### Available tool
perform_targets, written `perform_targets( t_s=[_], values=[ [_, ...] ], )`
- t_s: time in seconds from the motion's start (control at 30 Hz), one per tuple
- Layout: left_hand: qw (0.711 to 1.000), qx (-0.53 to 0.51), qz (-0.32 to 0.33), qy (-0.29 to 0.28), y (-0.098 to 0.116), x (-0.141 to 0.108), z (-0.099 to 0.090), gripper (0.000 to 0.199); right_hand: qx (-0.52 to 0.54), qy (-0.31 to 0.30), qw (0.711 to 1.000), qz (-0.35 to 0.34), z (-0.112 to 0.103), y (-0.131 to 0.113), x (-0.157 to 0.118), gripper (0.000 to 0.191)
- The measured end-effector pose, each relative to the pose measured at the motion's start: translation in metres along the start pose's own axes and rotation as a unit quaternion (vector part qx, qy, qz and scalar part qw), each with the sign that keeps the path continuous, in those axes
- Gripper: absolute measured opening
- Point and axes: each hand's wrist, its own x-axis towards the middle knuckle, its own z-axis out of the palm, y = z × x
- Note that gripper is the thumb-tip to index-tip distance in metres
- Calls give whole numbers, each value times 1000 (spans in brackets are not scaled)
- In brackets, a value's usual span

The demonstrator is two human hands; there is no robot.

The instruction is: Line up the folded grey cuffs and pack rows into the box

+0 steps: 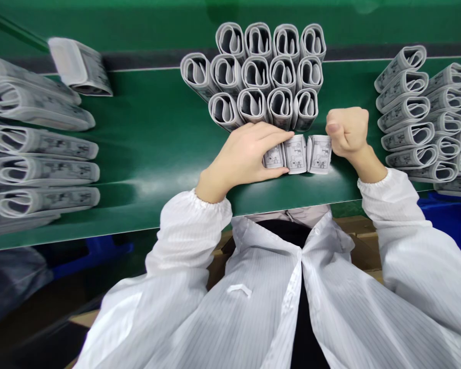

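Three small folded printed bundles lie in a row near the front edge of the green table: a left one (273, 158), a middle one (295, 154) and a right one (319, 154). My left hand (249, 154) curves round the left bundle, thumb along its near side and fingers along its far side, fingertips reaching the middle one. Beside the right bundle, my right hand (348, 130) is closed in a fist; whether anything is inside is hidden. Just beyond my hands, several rolled bundles (254, 105) are stacked in three rows, their looped ends towards me.
More rolled bundles (46, 156) line the left side, and another group (407, 107) stands at the right. A single bundle (80, 66) lies at the back left. The green table (149, 133) has its near edge by my sleeves. Blue objects (453, 220) show below at right.
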Motion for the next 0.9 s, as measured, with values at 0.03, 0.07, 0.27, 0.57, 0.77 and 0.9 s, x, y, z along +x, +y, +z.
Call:
perform_targets(
  t_s=[0.03,0.07,0.27,0.57,0.77,0.9],
  values=[
    [1000,-1,-1,-1,1,0,0,75,0,-5,1000,8,0,-1,0,85],
    [1000,-2,-4,-3,1,0,-1,74,-1,-13,1000,21,-1,-1,1,86],
    [1000,-13,-15,-6,3,1,-2,73,0,-43,997,67,-3,-3,-1,93],
    [1000,-5,-10,-4,3,1,-2,73,34,-48,996,65,1,9,-7,89],
    [1000,-4,-11,-3,3,1,-2,73,18,-19,999,31,3,8,-6,89],
    [1000,-7,-11,-2,4,1,-2,73,20,-29,999,28,3,9,-6,89]
  ],
)
